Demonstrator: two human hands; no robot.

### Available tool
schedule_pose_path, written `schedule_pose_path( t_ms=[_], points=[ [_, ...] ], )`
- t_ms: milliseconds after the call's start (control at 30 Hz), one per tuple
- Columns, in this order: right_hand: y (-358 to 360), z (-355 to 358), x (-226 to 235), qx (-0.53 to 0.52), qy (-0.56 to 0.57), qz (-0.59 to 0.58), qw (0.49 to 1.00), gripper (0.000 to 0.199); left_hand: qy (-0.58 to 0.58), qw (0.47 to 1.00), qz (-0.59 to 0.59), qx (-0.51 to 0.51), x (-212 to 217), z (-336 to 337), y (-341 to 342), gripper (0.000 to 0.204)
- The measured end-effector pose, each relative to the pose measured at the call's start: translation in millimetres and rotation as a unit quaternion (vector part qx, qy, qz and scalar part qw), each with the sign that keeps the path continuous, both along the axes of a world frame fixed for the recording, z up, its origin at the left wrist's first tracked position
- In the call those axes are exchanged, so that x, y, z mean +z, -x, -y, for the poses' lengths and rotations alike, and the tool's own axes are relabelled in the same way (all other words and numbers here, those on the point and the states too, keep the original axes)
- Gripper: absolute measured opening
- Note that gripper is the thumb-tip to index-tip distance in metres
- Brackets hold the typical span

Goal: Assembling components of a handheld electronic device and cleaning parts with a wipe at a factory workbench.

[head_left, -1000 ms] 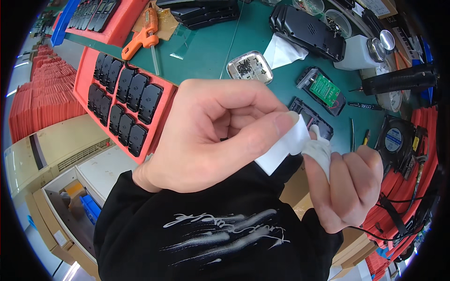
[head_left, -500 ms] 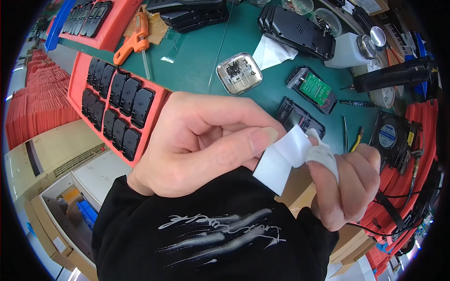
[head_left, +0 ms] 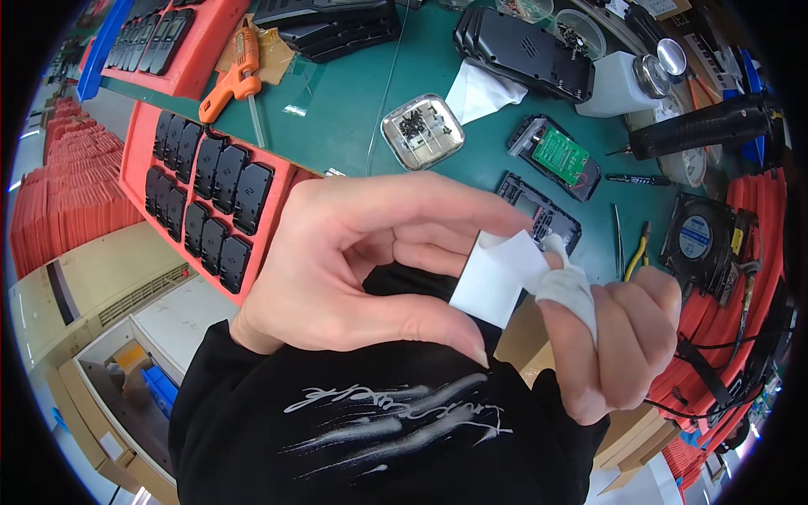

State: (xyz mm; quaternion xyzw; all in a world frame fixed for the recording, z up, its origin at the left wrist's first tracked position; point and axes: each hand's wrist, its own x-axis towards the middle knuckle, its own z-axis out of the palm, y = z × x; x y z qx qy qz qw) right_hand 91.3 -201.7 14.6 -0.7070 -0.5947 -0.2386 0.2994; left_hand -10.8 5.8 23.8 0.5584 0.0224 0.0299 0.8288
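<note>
In front of my chest is a small white rectangular piece [head_left: 486, 282] with a dark edge and a thin white flap folding up at its right. My right hand [head_left: 614, 345] pinches at the flap; white wrapping covers one of its fingers. My left hand [head_left: 362, 261] has thumb and index finger spread apart around the piece, its other fingers partly behind it; whether these touch it I cannot tell. Just beyond lies an open black housing half [head_left: 543, 215]. Farther back is another black housing with a green circuit board [head_left: 562, 156].
A red foam tray [head_left: 282, 181] of black covers is at left, below an orange glue gun [head_left: 236, 80]. A metal dish of screws [head_left: 422, 132] stands mid-table. To the right are a black electric screwdriver [head_left: 707, 130], tweezers [head_left: 619, 240], yellow-handled pliers [head_left: 640, 252] and a fan [head_left: 699, 240].
My left thumb has come off the white piece and swung down, spreading from the index finger. My right hand and the piece have shifted slightly left.
</note>
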Motion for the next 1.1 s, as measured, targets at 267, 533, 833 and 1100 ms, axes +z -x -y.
schedule_pose_path(
  t_ms=[267, 533, 833, 1100],
  points=[
    [-7, -10, 1, 0.013, -0.031, -0.024, 0.999, 0.041, -0.129, 0.983, 0.118, -0.064, -9, -11, -4, 0.067],
    [-18, -21, 1, 0.059, -0.082, -0.086, 0.991, 0.042, -0.107, 0.987, 0.123, 0.007, -13, 3, -4, 0.067],
    [-16, -18, 3, 0.050, -0.071, -0.089, 0.992, 0.042, -0.092, 0.985, 0.144, 0.014, -19, 2, -8, 0.069],
    [-12, -20, 0, 0.039, -0.055, -0.026, 0.997, 0.042, 0.001, 0.995, 0.087, 0.058, -12, 14, -1, 0.080]
  ],
)
